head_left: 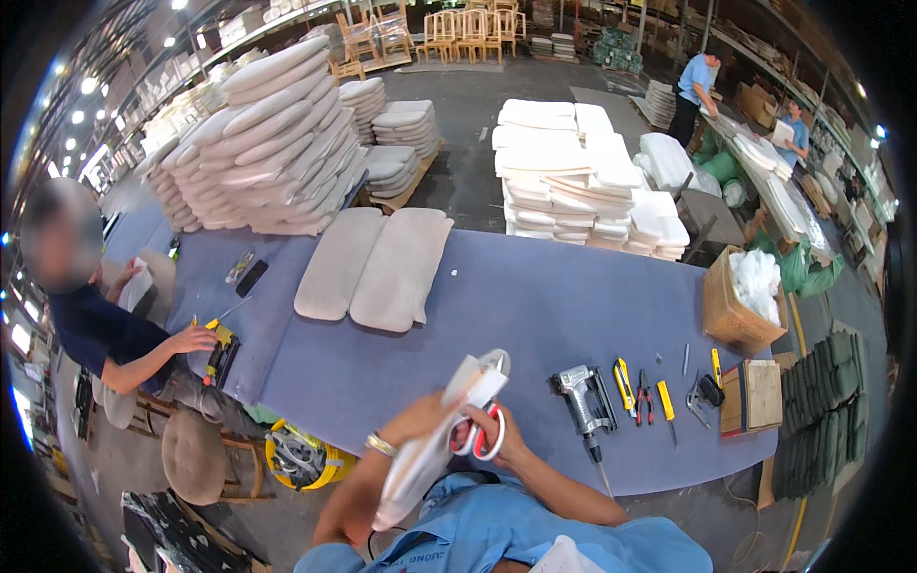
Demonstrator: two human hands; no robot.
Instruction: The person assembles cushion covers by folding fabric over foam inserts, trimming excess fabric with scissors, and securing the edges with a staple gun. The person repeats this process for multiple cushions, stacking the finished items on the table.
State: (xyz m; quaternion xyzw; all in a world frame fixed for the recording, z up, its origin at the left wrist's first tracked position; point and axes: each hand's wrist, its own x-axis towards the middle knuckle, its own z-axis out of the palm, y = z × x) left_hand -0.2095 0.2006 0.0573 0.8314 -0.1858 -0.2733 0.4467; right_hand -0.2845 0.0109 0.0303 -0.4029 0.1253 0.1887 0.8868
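Note:
Close to my body, a pale seat cushion (pixel 413 482) stands on edge, seen nearly side-on. My left hand (pixel 427 416) is closed around its side, with a bracelet at the wrist. Through the red-and-white handles of a pair of scissors (pixel 494 445) pass the fingers of my right hand (pixel 504 432). Those fingers also lie against the cushion. The scissors' blades are mostly hidden by the cushion and fingers. Just beyond my hands, two beige cushions (pixel 394 270) lie flat side by side on the blue-grey table (pixel 516 315).
Right of me lie a pneumatic stapler (pixel 581 396), a yellow utility knife (pixel 625 386), pliers (pixel 645 396) and a wooden block (pixel 752 396). A carton of white stuffing (pixel 737 310) stands behind them. Tall cushion stacks (pixel 267 143) rise far left. A co-worker (pixel 105 325) touches a yellow stapler (pixel 222 351).

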